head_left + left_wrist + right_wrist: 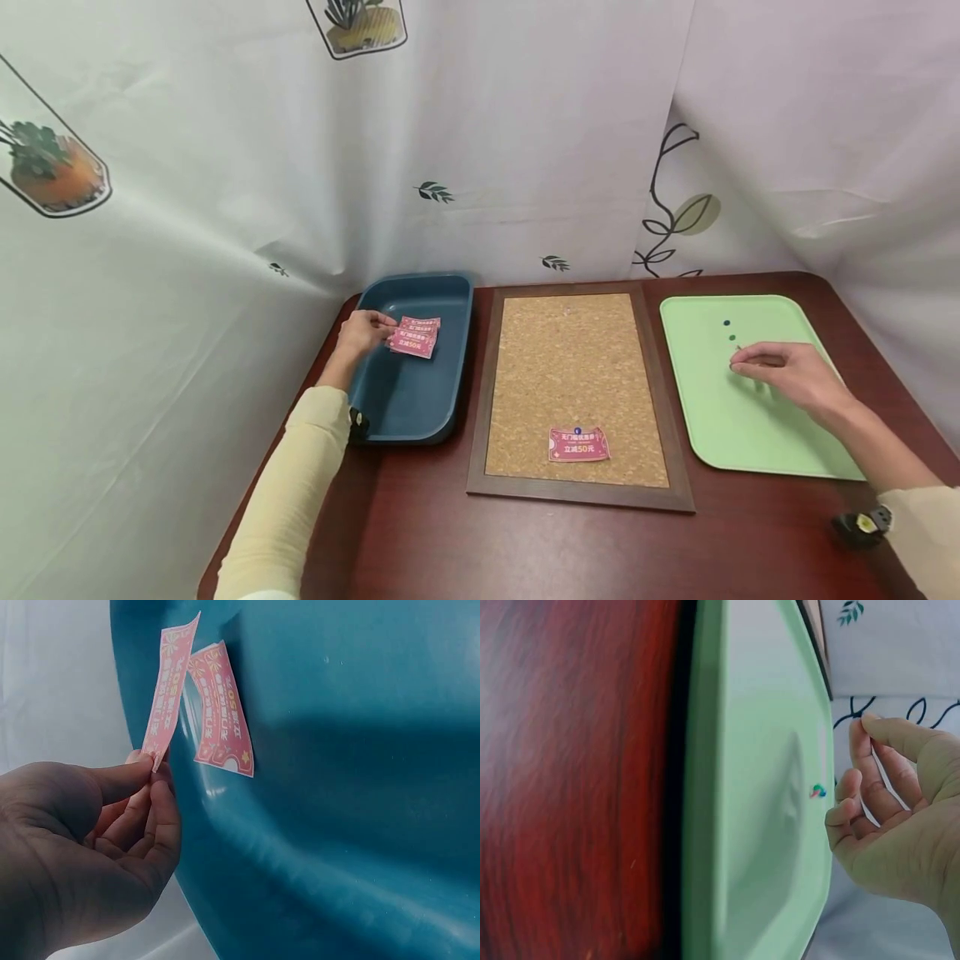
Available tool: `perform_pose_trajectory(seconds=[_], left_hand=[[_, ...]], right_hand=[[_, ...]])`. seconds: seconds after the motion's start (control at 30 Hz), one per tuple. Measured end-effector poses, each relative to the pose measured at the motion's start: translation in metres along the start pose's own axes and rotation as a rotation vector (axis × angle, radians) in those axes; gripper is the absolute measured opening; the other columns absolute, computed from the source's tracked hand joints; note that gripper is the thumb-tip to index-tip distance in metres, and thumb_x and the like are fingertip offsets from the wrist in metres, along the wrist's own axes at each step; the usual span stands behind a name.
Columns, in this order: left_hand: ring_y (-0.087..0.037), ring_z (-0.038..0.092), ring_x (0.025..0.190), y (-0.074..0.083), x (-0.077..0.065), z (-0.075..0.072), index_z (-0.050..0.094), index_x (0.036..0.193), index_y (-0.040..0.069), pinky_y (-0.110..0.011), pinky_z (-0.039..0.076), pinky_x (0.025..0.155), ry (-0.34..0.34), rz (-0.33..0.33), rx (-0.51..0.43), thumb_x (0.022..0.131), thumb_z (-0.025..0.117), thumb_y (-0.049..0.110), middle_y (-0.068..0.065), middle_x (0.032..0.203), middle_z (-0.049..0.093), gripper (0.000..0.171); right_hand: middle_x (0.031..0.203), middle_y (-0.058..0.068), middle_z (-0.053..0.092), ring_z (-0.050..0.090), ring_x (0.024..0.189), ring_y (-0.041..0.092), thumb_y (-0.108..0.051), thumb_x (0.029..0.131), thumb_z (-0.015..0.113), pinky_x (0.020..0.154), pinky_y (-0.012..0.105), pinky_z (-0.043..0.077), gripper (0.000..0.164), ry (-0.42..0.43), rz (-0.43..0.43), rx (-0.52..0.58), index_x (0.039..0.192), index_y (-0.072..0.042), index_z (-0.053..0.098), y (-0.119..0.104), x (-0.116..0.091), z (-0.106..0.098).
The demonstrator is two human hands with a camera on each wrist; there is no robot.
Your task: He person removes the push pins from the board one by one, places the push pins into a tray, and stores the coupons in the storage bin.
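Observation:
My left hand (362, 335) is over the blue tray (411, 400), thumb and fingertips pinching one end of a pink paper coupon (166, 690). Several more pink coupons (225, 712) lie overlapped in the tray just beyond it. Above the light green tray (750, 425), my right hand (798, 375) has its thumb and index fingertip together on a tiny push pin (738, 347), mostly hidden by the fingers. A blue push pin (726, 322) and a green push pin (732, 337) sit on the green tray close to those fingertips.
Between the trays lies a brown-framed cork board (570, 375). A pink coupon (578, 450) is fixed near its lower edge by a blue pin (577, 431); a clear pin (567, 311) shows near its top. Printed white sheeting (525, 150) hangs behind the dark red table (480, 550).

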State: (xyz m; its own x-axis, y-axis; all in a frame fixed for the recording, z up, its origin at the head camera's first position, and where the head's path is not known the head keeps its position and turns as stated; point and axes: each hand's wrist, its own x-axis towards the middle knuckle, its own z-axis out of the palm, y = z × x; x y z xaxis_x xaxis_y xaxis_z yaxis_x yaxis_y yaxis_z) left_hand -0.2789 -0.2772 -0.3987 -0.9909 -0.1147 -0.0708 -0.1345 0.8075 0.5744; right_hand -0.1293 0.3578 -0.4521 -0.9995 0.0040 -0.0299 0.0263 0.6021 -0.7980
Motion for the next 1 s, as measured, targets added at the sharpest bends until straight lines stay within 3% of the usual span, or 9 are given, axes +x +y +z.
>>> perform_pose_trajectory(seconds=[0.63, 1.0], left_hand=[[-0.027, 0.057, 0.095, -0.001, 0.01, 0.004, 0.073, 0.106, 0.005, -0.042, 0.047, 0.085, -0.08, -0.056, 0.116, 0.097, 0.065, 0.018, -0.014, 0.106, 0.068, 0.018], [-0.033, 0.054, 0.105, -0.003, 0.015, 0.009, 0.072, 0.105, 0.005, -0.048, 0.044, 0.093, -0.064, -0.087, 0.145, 0.094, 0.068, 0.019, -0.018, 0.117, 0.063, 0.018]], right_hand=[[0.097, -0.012, 0.073, 0.054, 0.083, -0.008, -0.042, 0.092, 0.069, 0.064, 0.027, 0.043, 0.044, -0.021, 0.049, -0.035, 0.115, -0.004, 0.069, 0.01, -0.002, -0.007], [0.096, -0.012, 0.072, 0.055, 0.082, -0.007, -0.04, 0.093, 0.069, 0.062, 0.028, 0.045, 0.043, -0.027, 0.06, -0.031, 0.115, -0.003, 0.069, 0.013, 0.0, -0.005]])
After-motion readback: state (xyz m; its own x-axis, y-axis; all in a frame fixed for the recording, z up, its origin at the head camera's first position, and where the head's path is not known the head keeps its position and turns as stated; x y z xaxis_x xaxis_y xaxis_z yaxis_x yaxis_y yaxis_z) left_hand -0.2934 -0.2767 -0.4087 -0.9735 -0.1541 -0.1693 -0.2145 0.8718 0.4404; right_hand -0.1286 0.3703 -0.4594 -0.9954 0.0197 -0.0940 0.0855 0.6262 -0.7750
